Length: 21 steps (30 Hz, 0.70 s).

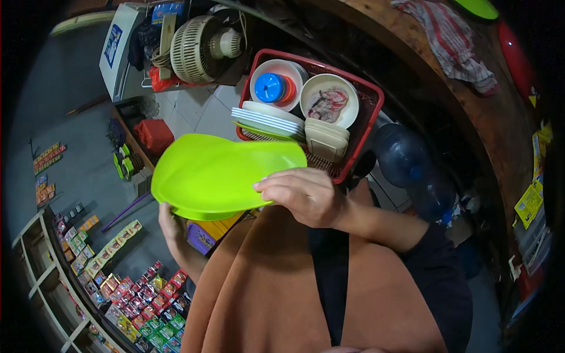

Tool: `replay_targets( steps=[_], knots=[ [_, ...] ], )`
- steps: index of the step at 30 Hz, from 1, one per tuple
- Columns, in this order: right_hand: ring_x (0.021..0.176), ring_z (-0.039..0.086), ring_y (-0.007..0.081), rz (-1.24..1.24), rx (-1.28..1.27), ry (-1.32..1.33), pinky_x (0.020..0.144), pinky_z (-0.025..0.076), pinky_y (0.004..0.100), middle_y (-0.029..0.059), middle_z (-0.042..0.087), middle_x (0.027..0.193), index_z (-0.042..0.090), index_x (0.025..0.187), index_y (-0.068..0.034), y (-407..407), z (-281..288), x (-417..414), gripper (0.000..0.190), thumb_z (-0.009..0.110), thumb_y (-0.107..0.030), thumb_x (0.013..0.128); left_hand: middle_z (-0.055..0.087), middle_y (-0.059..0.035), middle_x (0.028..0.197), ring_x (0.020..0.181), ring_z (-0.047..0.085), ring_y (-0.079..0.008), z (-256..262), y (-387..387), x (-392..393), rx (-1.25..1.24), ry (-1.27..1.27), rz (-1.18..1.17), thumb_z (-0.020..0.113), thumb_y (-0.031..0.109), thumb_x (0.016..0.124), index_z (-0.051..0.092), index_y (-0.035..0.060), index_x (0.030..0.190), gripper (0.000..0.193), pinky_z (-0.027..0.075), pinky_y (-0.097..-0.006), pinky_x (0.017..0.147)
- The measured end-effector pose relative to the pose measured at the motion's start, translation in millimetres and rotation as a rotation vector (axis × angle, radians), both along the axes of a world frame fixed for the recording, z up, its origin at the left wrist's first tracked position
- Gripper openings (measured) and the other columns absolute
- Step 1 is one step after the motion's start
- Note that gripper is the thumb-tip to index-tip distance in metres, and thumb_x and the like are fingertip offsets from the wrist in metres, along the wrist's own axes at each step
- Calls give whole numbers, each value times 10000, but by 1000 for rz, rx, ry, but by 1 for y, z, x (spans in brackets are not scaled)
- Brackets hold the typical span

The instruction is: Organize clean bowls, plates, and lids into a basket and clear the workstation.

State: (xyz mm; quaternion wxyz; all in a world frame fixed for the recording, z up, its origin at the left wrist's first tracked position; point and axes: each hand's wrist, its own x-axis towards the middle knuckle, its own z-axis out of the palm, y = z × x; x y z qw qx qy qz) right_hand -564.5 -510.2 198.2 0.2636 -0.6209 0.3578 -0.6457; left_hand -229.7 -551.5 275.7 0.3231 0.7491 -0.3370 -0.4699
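Note:
Between both hands is a lime-green plastic plate [220,176] with a wavy rim, held tilted in front of my body. My left hand [172,225] grips its lower left edge, most of the fingers hidden beneath it. At the lower right edge my right hand [304,194] pinches the rim, with fingers lying on the upper face. Just beyond the plate stands a red plastic basket [375,101]. In it are a stack of white plates [269,119], beige rectangular dishes [327,139], a blue cup [270,87] in a white bowl, and another white bowl [353,101] holding a crumpled cloth [327,105].
A large blue water jug [401,154] stands right of the basket. A wooden counter [481,110] with a striped cloth [450,44] curves along the right. An electric fan [194,48] is at the upper left, and hanging sachets [145,304] fill the lower left.

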Motion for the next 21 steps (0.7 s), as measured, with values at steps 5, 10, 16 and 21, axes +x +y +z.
replay_targets(
  steps=[5, 10, 16, 21],
  knots=[
    [752, 646, 263, 7, 252, 70, 643, 527, 328, 121, 638, 824, 577, 932, 4, 15, -52, 43, 205, 636, 11, 735, 515, -164, 1183, 1031, 555, -291, -56, 16, -18, 143, 167, 32, 389, 163, 837, 411, -23, 1231, 436, 477, -389, 846],
    [746, 645, 259, -12, 259, 175, 649, 523, 330, 126, 639, 815, 585, 925, 9, 14, -75, 56, 208, 641, 4, 725, 523, -178, 1183, 1056, 546, -297, -90, 17, -49, 254, 260, 1, 362, 181, 839, 417, -37, 1213, 436, 477, -408, 855],
    [774, 623, 240, 62, 297, 326, 682, 509, 316, 113, 621, 824, 558, 931, 1, 16, -84, 78, 226, 552, -18, 706, 531, -175, 1172, 1023, 569, -263, -128, 12, -58, 248, 290, -78, 306, 219, 882, 422, -20, 1210, 422, 515, -382, 793],
    [819, 608, 295, 2, 248, 56, 716, 495, 356, 141, 615, 869, 530, 954, -11, 4, -106, 107, 177, 528, -10, 777, 539, -153, 1144, 987, 580, -236, -153, 7, -66, 264, 270, -63, 258, 346, 958, 428, 2, 1200, 454, 535, -329, 759]
  ],
)
